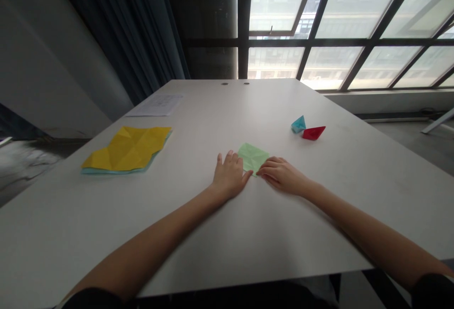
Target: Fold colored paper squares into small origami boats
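A small light green sheet of creased paper [254, 156] lies on the white table, turned so that one corner points toward me. My left hand [230, 174] rests at its left edge, fingers spread and thumb stretched toward the near corner. On the other side, my right hand [280, 174] has its fingers together, pinching the paper's near right edge by the corner. Part of the sheet's left and right edges is hidden under my fingers.
Creased yellow paper [131, 148] lies over light blue sheets at the left. A blue folded paper piece [298, 124] and a red paper boat [314, 133] sit at the right. Farther back lies a printed sheet [156, 105]. The table's near edge [248, 282] is close to me.
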`<state>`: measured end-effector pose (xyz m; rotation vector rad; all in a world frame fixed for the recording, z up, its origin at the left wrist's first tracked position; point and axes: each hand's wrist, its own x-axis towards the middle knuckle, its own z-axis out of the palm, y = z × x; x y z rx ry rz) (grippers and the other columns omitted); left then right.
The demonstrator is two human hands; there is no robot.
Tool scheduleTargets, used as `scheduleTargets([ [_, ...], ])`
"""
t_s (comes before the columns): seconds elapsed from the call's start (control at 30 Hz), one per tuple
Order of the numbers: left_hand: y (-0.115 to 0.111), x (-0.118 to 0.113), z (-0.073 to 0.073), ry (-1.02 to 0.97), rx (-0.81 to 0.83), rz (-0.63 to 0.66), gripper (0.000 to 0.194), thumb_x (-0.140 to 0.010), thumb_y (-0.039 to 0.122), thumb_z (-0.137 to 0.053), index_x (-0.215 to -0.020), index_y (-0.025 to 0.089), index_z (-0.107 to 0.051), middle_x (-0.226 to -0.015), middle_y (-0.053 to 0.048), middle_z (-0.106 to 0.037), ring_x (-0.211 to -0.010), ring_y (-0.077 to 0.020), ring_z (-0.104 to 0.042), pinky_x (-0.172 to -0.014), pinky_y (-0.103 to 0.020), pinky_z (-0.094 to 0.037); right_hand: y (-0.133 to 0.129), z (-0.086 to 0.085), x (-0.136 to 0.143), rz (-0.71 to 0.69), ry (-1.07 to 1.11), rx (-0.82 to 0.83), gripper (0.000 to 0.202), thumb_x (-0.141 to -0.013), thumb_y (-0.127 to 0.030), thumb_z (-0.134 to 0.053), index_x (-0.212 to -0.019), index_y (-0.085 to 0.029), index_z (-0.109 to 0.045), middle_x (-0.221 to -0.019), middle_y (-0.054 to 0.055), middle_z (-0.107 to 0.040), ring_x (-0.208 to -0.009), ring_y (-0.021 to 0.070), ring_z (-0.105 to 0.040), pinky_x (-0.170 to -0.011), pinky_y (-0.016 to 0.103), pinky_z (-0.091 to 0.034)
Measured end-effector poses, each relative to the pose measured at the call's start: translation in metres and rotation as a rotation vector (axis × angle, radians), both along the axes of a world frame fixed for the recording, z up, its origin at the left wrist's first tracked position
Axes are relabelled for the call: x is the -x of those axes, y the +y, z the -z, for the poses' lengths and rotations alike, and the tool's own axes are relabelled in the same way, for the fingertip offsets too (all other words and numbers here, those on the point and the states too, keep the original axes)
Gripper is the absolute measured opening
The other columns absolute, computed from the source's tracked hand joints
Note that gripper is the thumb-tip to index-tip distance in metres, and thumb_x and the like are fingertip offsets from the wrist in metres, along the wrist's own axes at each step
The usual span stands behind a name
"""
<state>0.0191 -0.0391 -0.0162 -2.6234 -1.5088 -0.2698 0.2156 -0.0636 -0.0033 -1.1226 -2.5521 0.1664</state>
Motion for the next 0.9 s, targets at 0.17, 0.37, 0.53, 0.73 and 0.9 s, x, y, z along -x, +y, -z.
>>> scheduleTargets([
  [0.17,0.004,-0.006,0.007,-0.013,0.158,0.091,0.05,-0.086,0.036,-0.025,-0.132,0.016,-0.029,-0.141,-0.009,-0.026,-0.13,-0.0213,-0.022,-0.103,-0.046,-0.02,0.003,0.001,-0.001,-0.02,0.044,0.043,0.023,-0.084,-0.017,-0.042,-0.097,-0.021,-0.061,-0.096,0.005,-0.064,-0.089,0.0156,-0.058,-0.083,0.031,-0.039],
  [0.37,0.005,-0.009,0.007,-0.001,0.241,0.007,0.058,-0.084,0.042,-0.025,-0.136,0.017,-0.02,-0.145,-0.009,-0.017,-0.132,-0.0265,-0.014,-0.102,-0.054,-0.016,0.014,0.009,-0.012,0.083,0.014,-0.01,0.021,-0.084,-0.02,-0.043,-0.098,-0.02,-0.059,-0.1,0.005,-0.065,-0.091,0.0164,-0.06,-0.085,0.032,-0.039],
  [0.53,0.004,-0.008,0.006,-0.015,0.24,0.005,0.059,-0.084,0.043,-0.023,-0.137,0.018,-0.017,-0.145,-0.011,-0.014,-0.132,-0.025,-0.013,-0.101,-0.056,-0.014,0.024,0.01,-0.026,0.226,-0.036,-0.041,0.022,-0.085,-0.023,-0.042,-0.095,-0.02,-0.061,-0.097,0.005,-0.067,-0.088,0.0178,-0.061,-0.084,0.033,-0.038],
  [0.73,-0.001,-0.003,0.0,0.028,0.311,0.083,0.057,-0.085,0.043,-0.021,-0.137,0.022,-0.015,-0.146,-0.007,-0.011,-0.133,-0.0249,-0.01,-0.1,-0.06,-0.011,0.018,0.005,-0.024,0.302,-0.035,-0.059,0.027,-0.087,-0.032,-0.04,-0.089,-0.018,-0.063,-0.091,0.007,-0.067,-0.09,0.02,-0.057,-0.083,0.033,-0.038],
  [0.9,-0.008,-0.002,-0.001,-0.017,0.276,0.091,0.056,-0.086,0.05,-0.012,-0.135,0.024,-0.022,-0.145,-0.007,-0.018,-0.132,-0.025,-0.013,-0.099,-0.061,-0.008,0.015,0.011,-0.017,0.35,0.027,-0.043,0.034,-0.086,-0.038,-0.04,-0.109,-0.018,-0.057,-0.101,0.009,-0.062,-0.095,0.021,-0.052,-0.085,0.035,-0.039],
])
